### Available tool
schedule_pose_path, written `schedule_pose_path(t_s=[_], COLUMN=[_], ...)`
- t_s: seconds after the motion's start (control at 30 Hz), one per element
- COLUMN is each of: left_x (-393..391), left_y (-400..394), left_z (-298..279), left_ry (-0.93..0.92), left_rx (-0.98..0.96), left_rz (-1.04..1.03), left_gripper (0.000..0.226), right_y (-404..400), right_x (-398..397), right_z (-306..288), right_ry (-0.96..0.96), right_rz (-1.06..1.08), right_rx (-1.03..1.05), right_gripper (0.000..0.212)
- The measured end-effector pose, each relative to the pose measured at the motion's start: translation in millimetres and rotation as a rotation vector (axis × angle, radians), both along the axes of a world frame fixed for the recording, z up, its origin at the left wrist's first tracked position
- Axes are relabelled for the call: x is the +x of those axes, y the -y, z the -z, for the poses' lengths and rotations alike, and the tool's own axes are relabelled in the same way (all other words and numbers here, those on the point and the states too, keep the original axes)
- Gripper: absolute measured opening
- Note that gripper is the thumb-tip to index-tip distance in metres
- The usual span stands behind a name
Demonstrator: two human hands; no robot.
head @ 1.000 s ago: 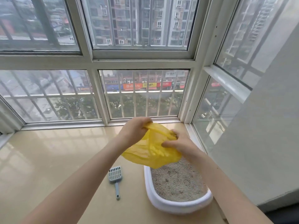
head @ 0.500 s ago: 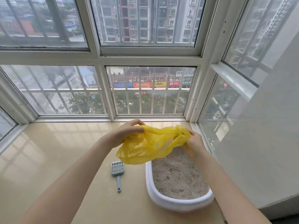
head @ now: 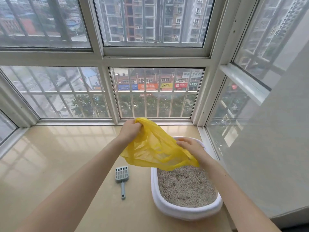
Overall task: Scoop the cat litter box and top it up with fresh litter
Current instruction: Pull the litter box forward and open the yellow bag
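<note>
A thin yellow plastic bag (head: 155, 151) hangs spread in the air over the far end of the white litter box (head: 168, 209). My left hand (head: 131, 130) pinches its upper left edge. My right hand (head: 190, 146) grips its right edge lower down. The box sits on the beige floor at the right and holds grey litter (head: 185, 186) with darker clumps. A grey slotted scoop (head: 122, 177) lies flat on the floor just left of the box, handle toward me. The bag hides the far part of the box.
Barred windows (head: 155, 92) close off the far side and the right side of the balcony. A grey wall (head: 275, 156) stands close on the right of the box. Glossy beige floor (head: 55, 164) stretches to the left.
My hands have pulled the bag's edges apart, left hand up and away, right hand down, so the bunched bag now hangs spread wider. The view has tilted slightly.
</note>
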State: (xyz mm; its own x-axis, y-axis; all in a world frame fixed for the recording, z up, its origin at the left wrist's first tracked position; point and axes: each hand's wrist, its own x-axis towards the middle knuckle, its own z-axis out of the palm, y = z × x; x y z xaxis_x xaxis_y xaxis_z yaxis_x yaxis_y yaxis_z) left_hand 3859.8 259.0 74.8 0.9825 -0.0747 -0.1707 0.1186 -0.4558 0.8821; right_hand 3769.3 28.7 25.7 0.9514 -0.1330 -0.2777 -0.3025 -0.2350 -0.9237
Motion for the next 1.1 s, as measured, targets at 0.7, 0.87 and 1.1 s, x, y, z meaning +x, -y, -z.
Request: schedule_pose_path(t_s=[0.7,0.87,1.1], left_x=[-2.9,-3.5,-22.5], left_y=[-12.4,-11.6,8.0], left_z=[20.0,22.4,24.3], left_ry=[0.167,0.148,-0.164], left_rx=[0.339,0.089,-0.359], left_rz=[0.223,-0.232,0.027], left_gripper=[0.022,0.024,0.022], right_y=[-31.9,-34.4,-31.6], right_x=[-14.9,-22.1,-15.8], right_z=[-29.2,-2.5,12.3], right_ry=[0.106,0.037,-0.031], right_rz=[0.052,-0.076,0.301], right_rx=[0.044,-0.043,0.123], right_gripper=[0.02,0.02,0.017])
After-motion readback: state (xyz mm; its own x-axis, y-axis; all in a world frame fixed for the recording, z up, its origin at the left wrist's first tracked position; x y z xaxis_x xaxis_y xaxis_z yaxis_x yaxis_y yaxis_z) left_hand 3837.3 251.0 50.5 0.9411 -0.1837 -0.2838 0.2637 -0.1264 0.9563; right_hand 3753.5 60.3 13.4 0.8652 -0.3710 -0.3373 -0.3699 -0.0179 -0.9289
